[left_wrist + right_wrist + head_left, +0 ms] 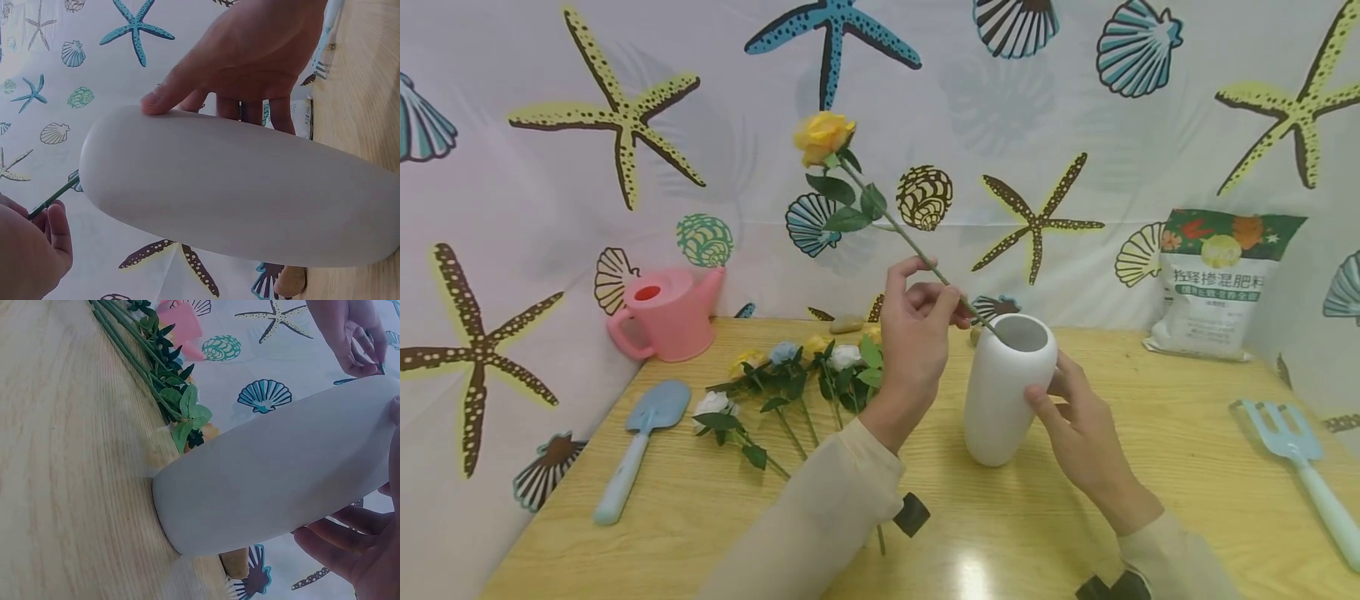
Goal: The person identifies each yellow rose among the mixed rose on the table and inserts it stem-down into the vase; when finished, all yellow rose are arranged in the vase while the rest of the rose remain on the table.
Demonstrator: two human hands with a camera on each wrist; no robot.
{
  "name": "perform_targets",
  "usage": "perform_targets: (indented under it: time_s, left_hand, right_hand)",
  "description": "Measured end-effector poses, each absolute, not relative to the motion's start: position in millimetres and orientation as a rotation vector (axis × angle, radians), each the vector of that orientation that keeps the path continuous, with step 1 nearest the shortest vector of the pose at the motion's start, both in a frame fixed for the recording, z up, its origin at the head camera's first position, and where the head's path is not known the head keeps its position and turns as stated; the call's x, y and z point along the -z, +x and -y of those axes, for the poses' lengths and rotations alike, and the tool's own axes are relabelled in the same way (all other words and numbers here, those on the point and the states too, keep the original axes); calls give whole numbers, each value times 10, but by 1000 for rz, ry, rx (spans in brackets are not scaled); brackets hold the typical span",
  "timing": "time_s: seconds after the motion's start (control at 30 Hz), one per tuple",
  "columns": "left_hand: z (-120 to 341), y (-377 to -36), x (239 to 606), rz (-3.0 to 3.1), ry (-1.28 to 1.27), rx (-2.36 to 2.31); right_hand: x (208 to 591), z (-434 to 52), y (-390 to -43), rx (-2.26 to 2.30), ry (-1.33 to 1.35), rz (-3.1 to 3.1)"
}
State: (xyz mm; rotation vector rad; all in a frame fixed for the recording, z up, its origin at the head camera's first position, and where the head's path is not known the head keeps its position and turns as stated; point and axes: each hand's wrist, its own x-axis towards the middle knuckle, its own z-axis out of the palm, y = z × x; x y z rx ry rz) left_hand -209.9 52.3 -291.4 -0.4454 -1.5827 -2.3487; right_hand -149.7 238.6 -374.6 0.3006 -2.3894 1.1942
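Observation:
My left hand [917, 333] pinches the green stem of a yellow rose [824, 138] between thumb and fingers. The stem slants down to the right, its lower end inside the mouth of a white vase [1000, 408]. In the left wrist view the stem [55, 192] passes behind the vase's rim. On the vase's right side, my right hand [1082, 437] grips it near the top, the thumb toward me and the fingers partly hidden behind. The vase leans slightly, with its base at the wooden table [925, 475].
Several artificial flowers, among them a white rose [715, 408] and a blue one [784, 353], lie left of the vase. A pink watering can [673, 312], a blue trowel [636, 450], a fertilizer bag [1213, 287] and a small garden fork [1300, 462] surround them. A patterned cloth [880, 275] hangs behind.

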Motion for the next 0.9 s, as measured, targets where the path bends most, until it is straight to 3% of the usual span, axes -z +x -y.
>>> perform_targets:
  time_s: [0.37, 0.9]
  left_hand:
    - [-682, -2065, 2952, 2072, -409, 1967]
    - [-675, -2070, 2924, 2121, -378, 2051]
  right_hand:
    - [3749, -2381, -1499, -1184, 292, 2383]
    - [3767, -2387, -1510, -1166, 298, 2383]
